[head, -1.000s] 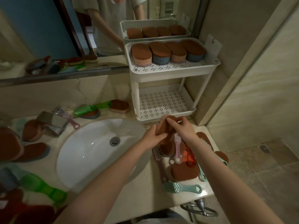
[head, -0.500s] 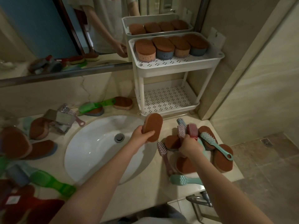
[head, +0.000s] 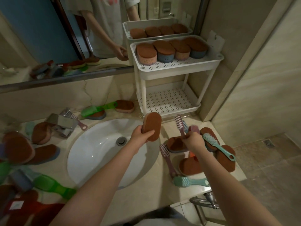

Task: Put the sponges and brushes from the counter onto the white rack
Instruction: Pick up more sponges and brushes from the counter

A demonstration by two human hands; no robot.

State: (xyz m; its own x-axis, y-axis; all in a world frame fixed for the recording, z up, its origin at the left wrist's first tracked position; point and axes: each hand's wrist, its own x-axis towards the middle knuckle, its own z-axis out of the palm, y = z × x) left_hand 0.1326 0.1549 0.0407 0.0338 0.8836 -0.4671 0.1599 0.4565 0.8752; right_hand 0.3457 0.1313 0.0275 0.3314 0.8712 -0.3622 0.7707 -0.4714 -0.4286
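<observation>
Raised left hand [head: 141,134] clamps an upright sponge [head: 153,126]; right hand [head: 194,141] clamps a pink brush [head: 179,124].

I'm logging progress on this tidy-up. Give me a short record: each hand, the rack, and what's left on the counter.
left hand: holds a brown sponge over the sink rim
right hand: grips a pink brush, bristles up; maybe more, blurred
rack top shelf: four sponges in a row
counter right of sink: sponges, teal brush, second pink brush
counter left of sink: more sponges, green brush
</observation>
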